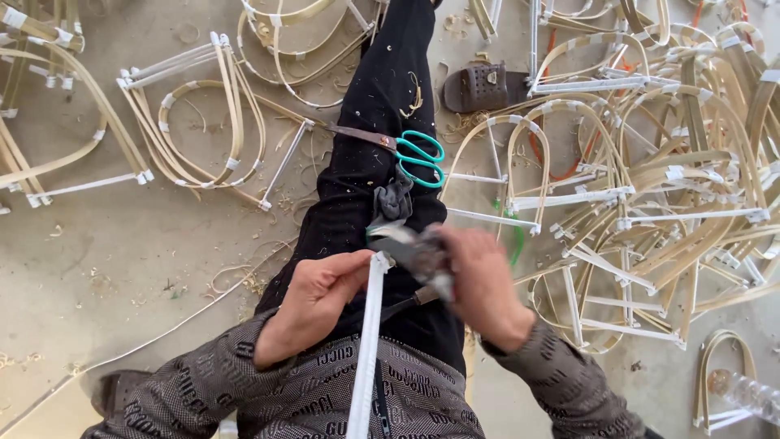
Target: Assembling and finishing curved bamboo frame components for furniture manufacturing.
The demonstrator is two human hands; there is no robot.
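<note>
The right hand (479,280) is a blur, fingers curled round a grey rag (418,252) and what looks like a dark-handled blade, though motion smears it. The left hand (317,297) pinches the top end of one white strip (367,349), thumb and fingers closed on it, over the black-trousered leg (382,122). The strip runs down and off the bottom edge. One pair of teal-handled scissors (406,150) lies on the leg. Bent cane frames (650,187) heap the floor (89,268), too tangled to count. One dark sandal (479,88) lies beyond.
</note>
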